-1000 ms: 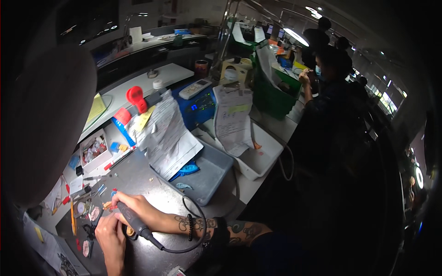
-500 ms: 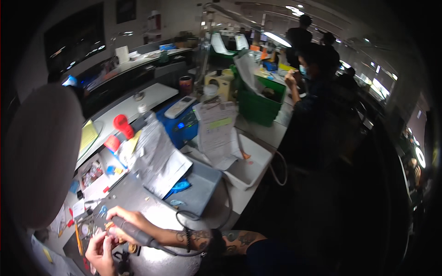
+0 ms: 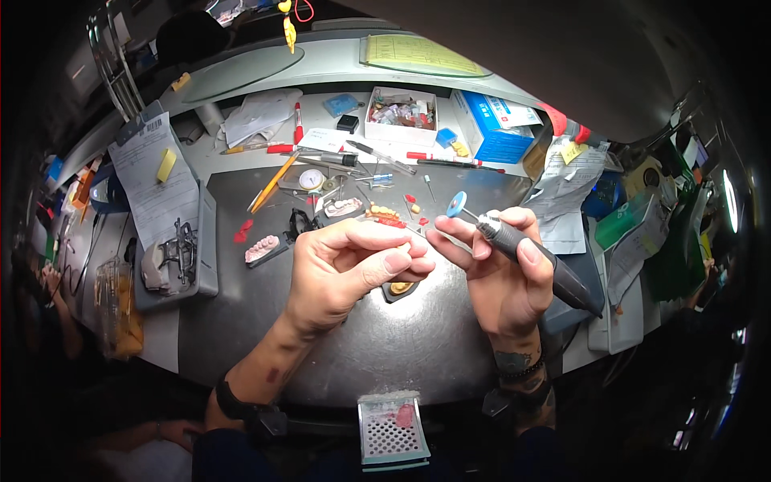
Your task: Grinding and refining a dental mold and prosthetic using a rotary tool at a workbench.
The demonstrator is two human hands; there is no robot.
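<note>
My right hand [image 3: 504, 283] holds a black rotary handpiece [image 3: 526, 261], wrapped from the side with the forefinger and thumb. A small blue disc [image 3: 457, 203] sits on its thin shank, pointing up and to the left. My left hand [image 3: 341, 269] is closed in a pinch; whatever lies between the fingertips is too small to make out. The fingers of the two hands are close but apart. Beyond them are pink-and-white dental models [image 3: 344, 207] and a row of yellowish teeth on a red base [image 3: 385, 215]. Another tooth model [image 3: 263, 249] lies left of my left hand.
A dark metal bench plate [image 3: 241, 321] lies beneath my hands, with a perforated tray [image 3: 393, 434] at its front edge. Grey bins [image 3: 207, 265] with papers flank it. Pencils [image 3: 273, 183], a dial gauge [image 3: 312, 180], a box of small parts [image 3: 401, 116] and a blue carton [image 3: 490, 124] stand behind.
The view has swung from the right side of the room to face the bench squarely. My hands, close together before, now show separated, the handpiece still in my right.
</note>
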